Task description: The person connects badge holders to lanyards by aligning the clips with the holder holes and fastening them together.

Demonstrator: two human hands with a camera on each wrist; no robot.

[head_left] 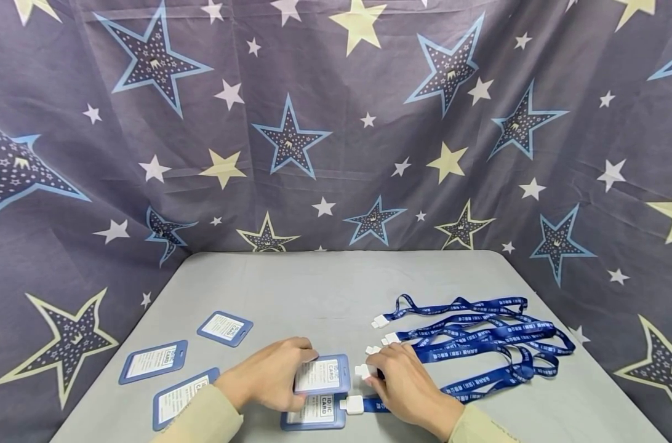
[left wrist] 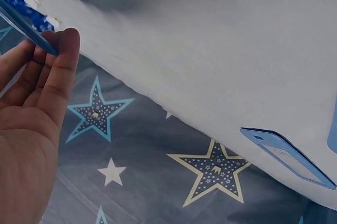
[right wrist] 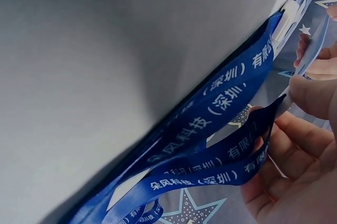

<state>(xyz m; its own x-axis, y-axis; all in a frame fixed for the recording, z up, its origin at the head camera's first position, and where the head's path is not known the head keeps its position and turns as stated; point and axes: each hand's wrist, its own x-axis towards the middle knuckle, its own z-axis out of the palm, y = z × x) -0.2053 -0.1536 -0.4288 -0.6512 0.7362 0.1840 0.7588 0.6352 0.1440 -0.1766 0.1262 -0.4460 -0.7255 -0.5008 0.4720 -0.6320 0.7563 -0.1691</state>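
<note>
My left hand grips a blue ID card holder with a white card inside; in the left wrist view the holder is seen edge-on between thumb and fingers. Facing its slotted end, my right hand pinches the white clip of a blue lanyard. The right wrist view shows this lanyard trailing from the fingers, its clip under the thumb. Just below lies another card holder, with a white lanyard clip at its slotted end.
Three more card holders lie to the left: one farther back, one at the far left and one by the left sleeve. Other lanyards spread over the table's right side. A star-patterned curtain hangs behind the grey table.
</note>
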